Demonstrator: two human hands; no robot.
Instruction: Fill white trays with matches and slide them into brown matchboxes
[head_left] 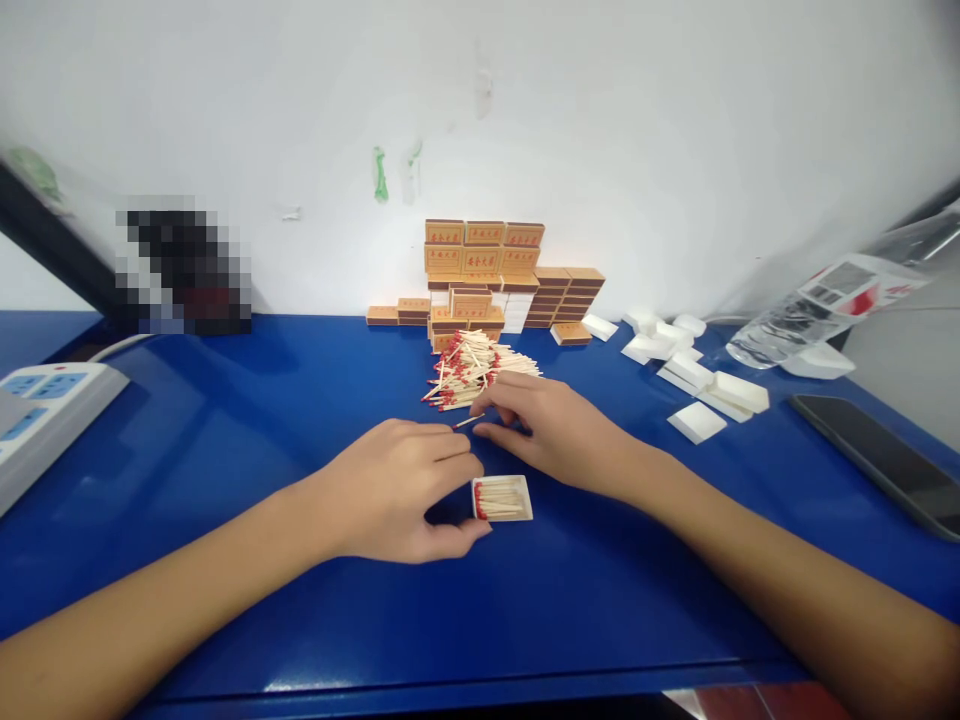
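Note:
A small white matchbox tray [527, 500] lies on the blue table, partly filled with red-tipped matches [501, 498]. My left hand [401, 490] grips its left end, thumb at the near side and fingers at the far side. Just beyond, a single match [469, 421] lies apart from the rest, its red head close to my left index finger. My right hand [544, 425] has thumb and index finger apart around the pale end of that match; contact is hard to make out. Behind the right fingers rises a loose pile of matches [472, 365].
Stacked matchboxes [484, 260] stand against the wall behind the pile. At the right are several white trays [697, 422], a clear plastic bottle [810, 310] and a dark phone [877, 455]. A white device with blue buttons [64, 420] sits at the left edge.

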